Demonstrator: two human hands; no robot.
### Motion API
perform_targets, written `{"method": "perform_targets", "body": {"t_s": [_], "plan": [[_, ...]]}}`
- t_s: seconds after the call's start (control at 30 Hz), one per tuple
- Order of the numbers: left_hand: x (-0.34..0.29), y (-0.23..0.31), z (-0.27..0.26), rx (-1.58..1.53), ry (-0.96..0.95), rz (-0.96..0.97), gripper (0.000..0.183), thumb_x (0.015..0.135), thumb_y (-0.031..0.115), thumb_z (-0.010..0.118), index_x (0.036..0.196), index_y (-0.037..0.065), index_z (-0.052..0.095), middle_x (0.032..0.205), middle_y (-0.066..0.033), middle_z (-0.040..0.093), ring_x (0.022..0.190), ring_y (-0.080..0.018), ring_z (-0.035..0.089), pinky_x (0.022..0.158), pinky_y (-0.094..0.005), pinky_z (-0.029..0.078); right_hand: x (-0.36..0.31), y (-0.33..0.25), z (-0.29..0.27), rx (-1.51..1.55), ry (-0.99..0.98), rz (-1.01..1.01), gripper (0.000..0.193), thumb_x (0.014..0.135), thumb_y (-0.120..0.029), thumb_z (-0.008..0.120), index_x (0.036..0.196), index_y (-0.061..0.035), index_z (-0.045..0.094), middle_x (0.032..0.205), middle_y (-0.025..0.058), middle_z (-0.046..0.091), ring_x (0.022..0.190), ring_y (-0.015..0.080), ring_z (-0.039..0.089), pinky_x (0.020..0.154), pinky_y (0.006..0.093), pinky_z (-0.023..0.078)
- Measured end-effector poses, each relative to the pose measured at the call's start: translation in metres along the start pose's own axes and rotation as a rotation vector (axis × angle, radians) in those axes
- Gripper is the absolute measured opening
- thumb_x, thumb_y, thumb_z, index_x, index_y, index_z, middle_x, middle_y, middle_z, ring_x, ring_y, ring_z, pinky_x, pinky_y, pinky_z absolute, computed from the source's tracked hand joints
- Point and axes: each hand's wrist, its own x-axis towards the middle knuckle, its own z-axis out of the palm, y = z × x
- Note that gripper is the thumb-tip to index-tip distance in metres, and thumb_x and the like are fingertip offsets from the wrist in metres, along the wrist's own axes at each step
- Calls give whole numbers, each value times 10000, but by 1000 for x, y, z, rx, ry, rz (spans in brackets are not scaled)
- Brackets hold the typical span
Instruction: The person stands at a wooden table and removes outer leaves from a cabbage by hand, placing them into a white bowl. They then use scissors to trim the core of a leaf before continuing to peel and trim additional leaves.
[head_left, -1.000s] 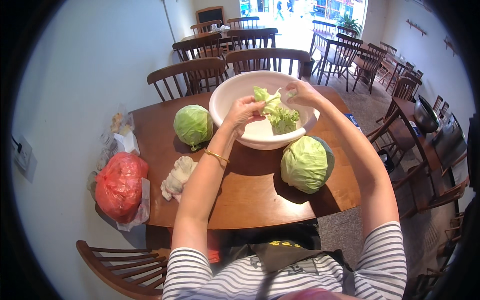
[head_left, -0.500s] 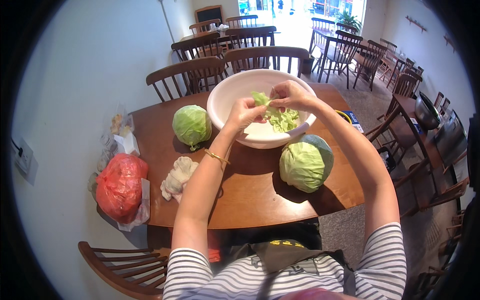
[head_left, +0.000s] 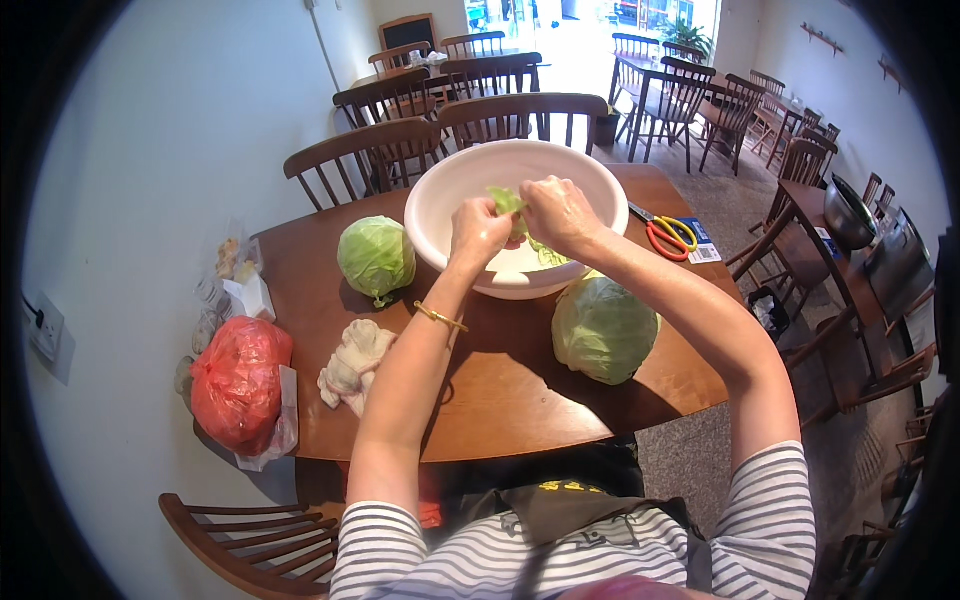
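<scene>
- The left hand (head_left: 480,234) is closed over the basin, thumb and fingers clamped on a pale green leaf (head_left: 506,200).
- The right hand (head_left: 560,212) is close beside it, back of the hand upward, clamped on the other side of the same leaf (its fingertips are mostly hidden behind the knuckles).
- The leaf is raised between the two hands, above the inside of the basin and apart from its rim.
- The wide white basin (head_left: 419,220) stands at the far side of the brown worktop (head_left: 480,410); torn leaf pieces (head_left: 546,254) lie in it, partly covered by the right hand and forearm.
- One round green cabbage (head_left: 376,258) sits just left of the basin.
- A larger cabbage (head_left: 605,335) sits at the near right of the basin, under the line of the right forearm, which hides some of its top.
- Scissors (head_left: 656,224) with red and yellow handles lie to the right of the basin, next to a blue and white packet (head_left: 706,243).
- Crumpled whitish gloves (head_left: 355,360) lie left of the left forearm, below the smaller cabbage.
- A full red plastic bag (head_left: 240,388) rests at the left end, by the wall.
- A gold-coloured bangle (head_left: 440,317) circles the left forearm, near the wrist.
</scene>
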Motion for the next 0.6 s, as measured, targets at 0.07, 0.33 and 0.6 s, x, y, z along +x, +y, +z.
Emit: {"method": "perform_targets", "body": {"t_s": [0.07,0.33,0.6], "plan": [[0,1,2,-20,7,16,204,866,111,681,862,-89,720,800,-157,713,687,-212,722,583,-313,616,-1,0,1,-39,29,-21,113,779,-86,641,807,21,621,719,255,647,717,443,659,677,501,532],[11,-12,7,-230,40,17,178,841,80,686,842,-96,708,813,-170,694,678,-236,707,577,-349,622,-3,-7,1,-208,64,-151,182,794,-128,679,801,47,632,678,205,660,692,335,704,606,403,553],[14,-11,10,-338,65,-54,199,893,78,583,834,-97,658,822,-140,666,690,-207,676,642,-347,614,0,-9,6,-300,105,-215,150,768,-83,677,824,48,629,774,198,676,712,307,709,614,374,567]]}}
